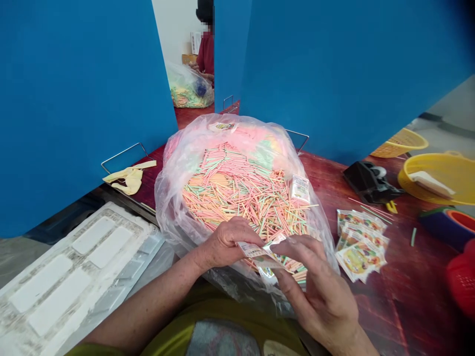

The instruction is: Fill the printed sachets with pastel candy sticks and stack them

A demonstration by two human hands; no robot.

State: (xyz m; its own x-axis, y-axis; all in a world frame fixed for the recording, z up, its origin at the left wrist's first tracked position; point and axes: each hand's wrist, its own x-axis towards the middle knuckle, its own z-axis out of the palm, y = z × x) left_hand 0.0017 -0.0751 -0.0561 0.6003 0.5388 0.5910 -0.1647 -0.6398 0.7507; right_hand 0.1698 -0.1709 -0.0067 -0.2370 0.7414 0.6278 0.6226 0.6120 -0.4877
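A small clear printed packet (256,251) is pinched in my left hand (230,242), between thumb and fingers. My right hand (322,287) meets the packet's other end, its thumb below and its fingertips above; the exact contact there is partly hidden. Under both hands lies a large clear plastic bag (168,198), its mouth spread wide, full of thin pink, green and orange sticks (237,198). Another small printed packet (300,189) rests on the sticks at the bag's right side.
Several flat printed packets (361,247) lie on the red table (404,301) to the right, near a black tape dispenser (371,180) and yellow baskets (438,165). Blue panels (315,74) stand behind. At left are a white foam tray (74,277) and yellowish gloves (129,180). Beyond the gap sits another person (207,54).
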